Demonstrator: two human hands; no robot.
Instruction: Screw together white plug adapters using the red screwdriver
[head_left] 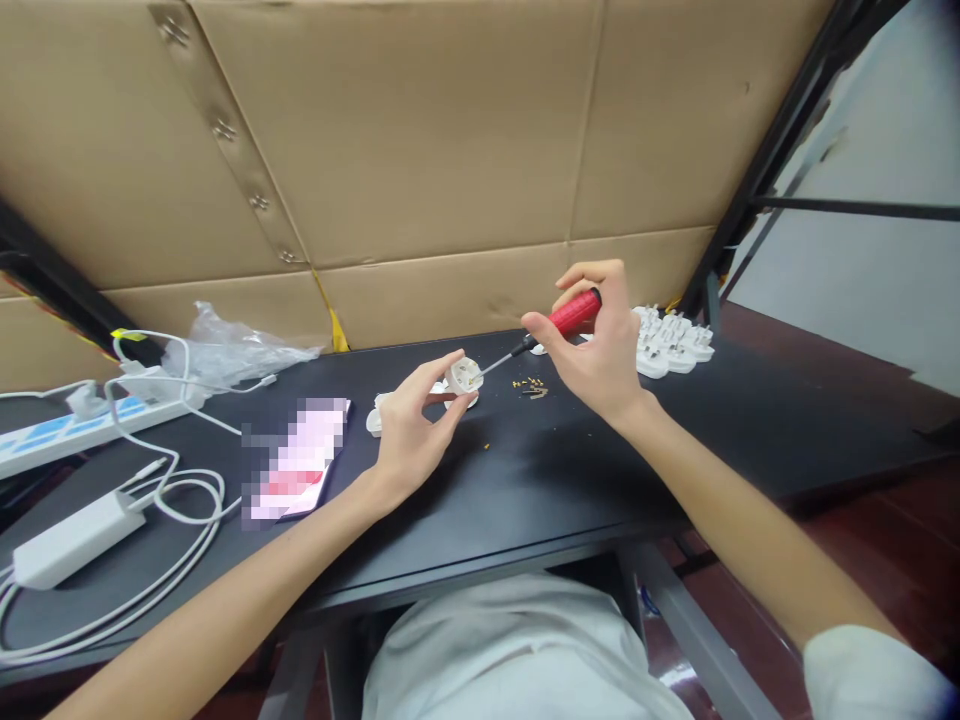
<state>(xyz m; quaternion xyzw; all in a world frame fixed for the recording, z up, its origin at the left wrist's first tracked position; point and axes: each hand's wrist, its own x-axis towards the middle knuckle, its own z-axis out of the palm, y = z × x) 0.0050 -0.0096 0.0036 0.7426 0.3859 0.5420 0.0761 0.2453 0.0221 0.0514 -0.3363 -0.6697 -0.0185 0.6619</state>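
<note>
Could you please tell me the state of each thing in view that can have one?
white plug: held in left hand
red screwdriver: gripped by right hand, tip at the plug
phone: lying flat, screen pixelated
power strip: adapter plugged in
plastic bag: crumpled
further plugs: piled, prongs up

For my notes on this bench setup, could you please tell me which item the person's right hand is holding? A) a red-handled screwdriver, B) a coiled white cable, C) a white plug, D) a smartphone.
A. The right hand grips the red-handled screwdriver by its handle, with the thin shaft reaching toward the white plug held in the left hand.
</note>
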